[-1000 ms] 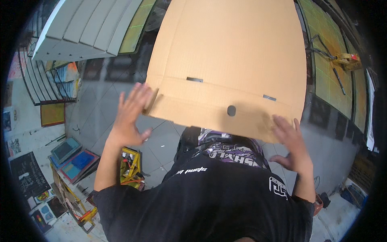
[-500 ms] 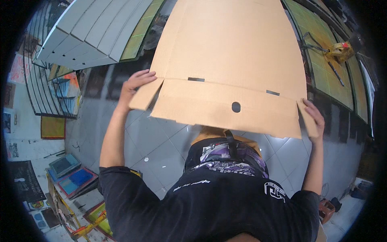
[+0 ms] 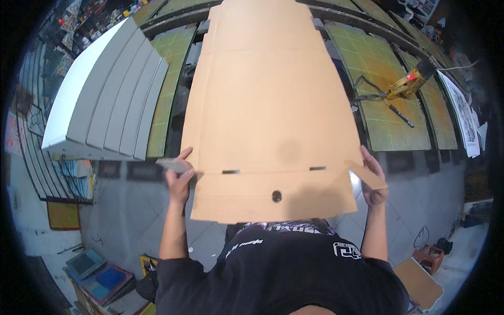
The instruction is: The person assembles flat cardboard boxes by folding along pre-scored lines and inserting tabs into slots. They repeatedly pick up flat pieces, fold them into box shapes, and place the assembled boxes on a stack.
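A large flat cardboard box blank [image 3: 268,105] stretches away from my body, with two slots along a crease and a round hole in its near panel. My left hand [image 3: 179,185] grips its left edge near the crease, thumb and fingers about the small left flap [image 3: 176,166], which is tilted up. At the opposite edge my right hand [image 3: 376,196] is closed on the right flap [image 3: 369,177], which partly covers the palm. Both flaps are bent out of the plane of the sheet. The near panel hangs in front of my shirt.
Left of the blank stands a stack of pale grey boxes [image 3: 105,100]. On the right, a yellow heat-gun-like tool [image 3: 409,84] with a cable and a black marker [image 3: 401,116] lie on a green gridded table panel [image 3: 378,68]. A reddish stool [image 3: 430,257] stands on the floor.
My view has tilted up, bringing the blank's far end into sight. Both side flaps have turned upward from lying toward me, and my hands have shifted their hold on them.
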### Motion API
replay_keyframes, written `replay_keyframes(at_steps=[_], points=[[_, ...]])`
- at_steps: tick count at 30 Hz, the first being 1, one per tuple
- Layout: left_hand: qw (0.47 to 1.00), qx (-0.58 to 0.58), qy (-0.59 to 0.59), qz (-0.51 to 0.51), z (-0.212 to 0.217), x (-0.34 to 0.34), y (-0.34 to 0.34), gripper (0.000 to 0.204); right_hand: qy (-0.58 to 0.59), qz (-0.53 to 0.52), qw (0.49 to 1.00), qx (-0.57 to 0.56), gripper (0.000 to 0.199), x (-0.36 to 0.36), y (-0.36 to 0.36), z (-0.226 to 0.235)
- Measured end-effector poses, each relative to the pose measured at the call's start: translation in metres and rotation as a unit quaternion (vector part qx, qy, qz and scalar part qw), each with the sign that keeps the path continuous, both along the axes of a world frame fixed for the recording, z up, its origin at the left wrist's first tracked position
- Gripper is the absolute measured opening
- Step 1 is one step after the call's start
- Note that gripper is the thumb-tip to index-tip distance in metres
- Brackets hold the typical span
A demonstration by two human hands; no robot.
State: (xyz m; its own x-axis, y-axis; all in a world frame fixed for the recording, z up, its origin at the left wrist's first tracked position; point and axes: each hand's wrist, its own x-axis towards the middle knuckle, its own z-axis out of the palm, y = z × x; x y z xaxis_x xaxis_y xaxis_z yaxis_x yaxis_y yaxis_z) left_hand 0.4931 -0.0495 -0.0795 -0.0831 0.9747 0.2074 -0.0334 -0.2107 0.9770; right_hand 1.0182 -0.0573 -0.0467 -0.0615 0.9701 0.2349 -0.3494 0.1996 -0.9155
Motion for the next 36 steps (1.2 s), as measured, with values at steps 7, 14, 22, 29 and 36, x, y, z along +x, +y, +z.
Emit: replay_keyframes(at_steps=[7, 14, 22, 29, 36], points=[[0.873, -0.262, -0.345, -0.223, 0.006, -0.060, 0.026, 0.055, -0.039, -0.053, 0.937, -0.342, 0.030, 0.023, 0.043, 0.009], [0.946, -0.313, -0.067, -0.046, 0.053, 0.001, 0.075, 0.040, -0.279, -0.047, 0.902, -0.324, 0.029, -0.023, 0.085, 0.040], [0.945, -0.310, 0.102, -0.016, 0.090, 0.009, 0.068, 0.038, -0.578, -0.074, 0.788, -0.199, 0.028, -0.050, 0.081, 0.077], [0.890, -0.178, 0.421, -0.012, 0.082, 0.035, 0.069, 0.047, -0.717, -0.087, 0.688, -0.075, 0.023, -0.070, 0.080, 0.067], [0.876, -0.193, 0.443, 0.004, 0.059, 0.073, 0.062, 0.079, -0.782, -0.096, 0.607, -0.101, 0.028, -0.095, 0.075, 0.064]])
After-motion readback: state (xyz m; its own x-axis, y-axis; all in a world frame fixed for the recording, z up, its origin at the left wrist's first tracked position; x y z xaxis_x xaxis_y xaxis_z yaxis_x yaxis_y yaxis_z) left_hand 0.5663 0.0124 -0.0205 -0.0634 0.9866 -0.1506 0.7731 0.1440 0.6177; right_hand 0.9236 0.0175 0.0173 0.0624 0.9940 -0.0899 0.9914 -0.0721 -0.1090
